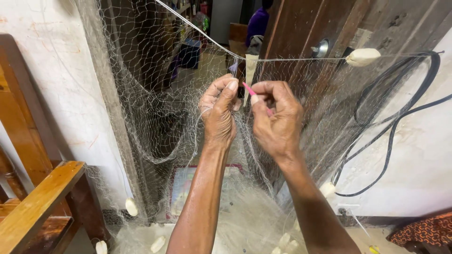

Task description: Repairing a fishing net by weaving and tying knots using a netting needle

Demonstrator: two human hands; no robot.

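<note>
A fine, pale fishing net [155,94] hangs in front of me from a taut line [292,59] that carries a white float [362,57]. My left hand [219,110] pinches a bunch of the mesh just below the line. My right hand [278,117] is closed on a thin pink netting needle [249,90], its tip right beside my left fingers. A pale strip [250,70] hangs from the line just above both hands. The net falls in a heap [245,221] at the floor, with several white floats in it.
A wooden bench [33,207] stands at the lower left. Black cables [395,122] loop over the white wall on the right, beside a dark wooden door [306,28]. A person in purple [256,23] stands in the far room. Patterned cloth [423,230] lies at the lower right.
</note>
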